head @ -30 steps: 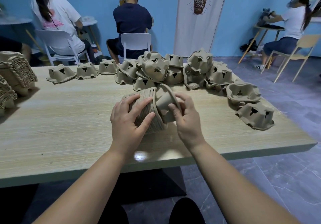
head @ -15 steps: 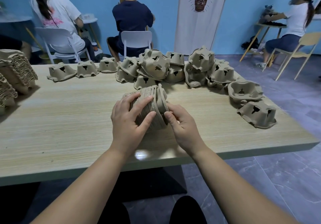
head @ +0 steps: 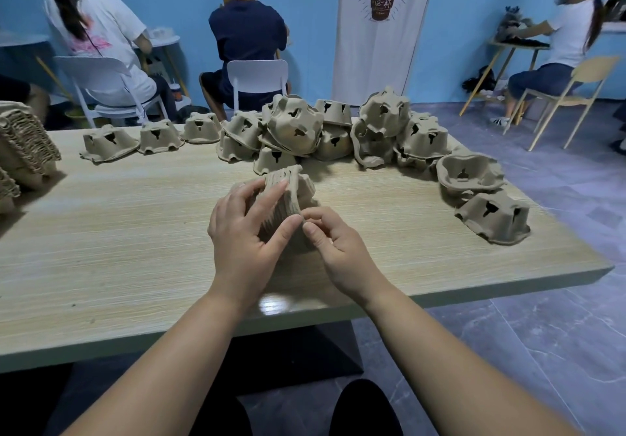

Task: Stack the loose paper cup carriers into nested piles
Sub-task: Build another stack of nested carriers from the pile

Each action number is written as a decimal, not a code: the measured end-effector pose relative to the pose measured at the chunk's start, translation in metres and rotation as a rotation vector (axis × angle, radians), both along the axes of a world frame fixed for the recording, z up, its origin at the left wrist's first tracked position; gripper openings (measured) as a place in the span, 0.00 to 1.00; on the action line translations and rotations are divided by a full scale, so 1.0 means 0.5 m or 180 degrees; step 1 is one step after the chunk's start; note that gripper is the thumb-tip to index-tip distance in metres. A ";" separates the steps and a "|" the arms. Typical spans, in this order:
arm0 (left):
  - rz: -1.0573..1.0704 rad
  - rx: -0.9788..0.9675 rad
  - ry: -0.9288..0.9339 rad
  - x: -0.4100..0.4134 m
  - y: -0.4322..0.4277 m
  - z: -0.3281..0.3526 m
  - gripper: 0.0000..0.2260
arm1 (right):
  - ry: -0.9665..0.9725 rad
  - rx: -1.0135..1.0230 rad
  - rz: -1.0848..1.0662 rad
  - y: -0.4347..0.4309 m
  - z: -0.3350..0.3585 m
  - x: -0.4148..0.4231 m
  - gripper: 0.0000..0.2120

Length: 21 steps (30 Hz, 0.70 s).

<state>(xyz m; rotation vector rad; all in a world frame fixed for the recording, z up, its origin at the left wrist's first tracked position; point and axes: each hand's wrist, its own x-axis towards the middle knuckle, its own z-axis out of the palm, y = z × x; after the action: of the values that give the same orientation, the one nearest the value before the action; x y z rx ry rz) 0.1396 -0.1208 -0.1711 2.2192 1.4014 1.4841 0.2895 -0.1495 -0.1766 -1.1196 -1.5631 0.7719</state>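
A nested pile of brown pulp cup carriers [head: 293,186] lies on its side on the wooden table [head: 135,232], in the middle. My left hand [head: 249,236] grips the pile from the left, fingers over its top and thumb on its near edge. My right hand [head: 338,249] sits at the pile's near right edge, fingers curled against it. Several loose carriers [head: 298,127] lie heaped behind the pile. One carrier [head: 469,173] lies open side up at the right, and another [head: 493,215] lies upside down near the right edge.
Tall nested piles [head: 23,144] stand at the table's left edge. Three single carriers [head: 108,141] sit in a row at the back left. Three people sit on chairs beyond the table, backs turned. The table's right edge drops to a grey tiled floor [head: 559,300].
A second ago my right hand held a carrier tilted at the pile's right end. That carrier is now pushed into the pile, and my right hand has slid down to the pile's near edge.
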 end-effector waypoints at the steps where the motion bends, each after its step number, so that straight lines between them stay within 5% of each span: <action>1: 0.0030 0.0054 0.0088 0.001 0.000 -0.001 0.20 | -0.0019 0.0011 -0.0008 -0.002 0.001 0.000 0.07; 7: 0.0054 0.0121 0.0270 0.013 0.005 -0.001 0.18 | -0.0881 0.0306 -0.0415 -0.006 0.009 0.064 0.11; 11: 0.0082 0.0264 0.0496 0.026 0.004 0.003 0.19 | -0.1279 0.0687 -0.2282 -0.022 -0.015 0.216 0.19; 15: 0.0104 0.0169 0.0539 0.027 0.005 0.003 0.20 | -0.1582 -0.0181 -0.3547 -0.040 -0.032 0.361 0.30; 18: 0.0111 0.0087 0.0477 0.021 0.004 0.005 0.21 | -0.1559 -0.0938 -0.3484 -0.035 -0.031 0.418 0.38; 21: 0.0141 0.0002 0.0337 0.013 0.004 0.008 0.22 | -0.1583 -0.1051 -0.3375 -0.033 -0.033 0.435 0.33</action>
<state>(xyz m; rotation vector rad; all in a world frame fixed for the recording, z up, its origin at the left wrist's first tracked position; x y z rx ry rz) 0.1461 -0.1190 -0.1669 2.3131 1.4901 1.3993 0.5068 -0.1658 -0.1931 -2.2198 -0.9578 0.0033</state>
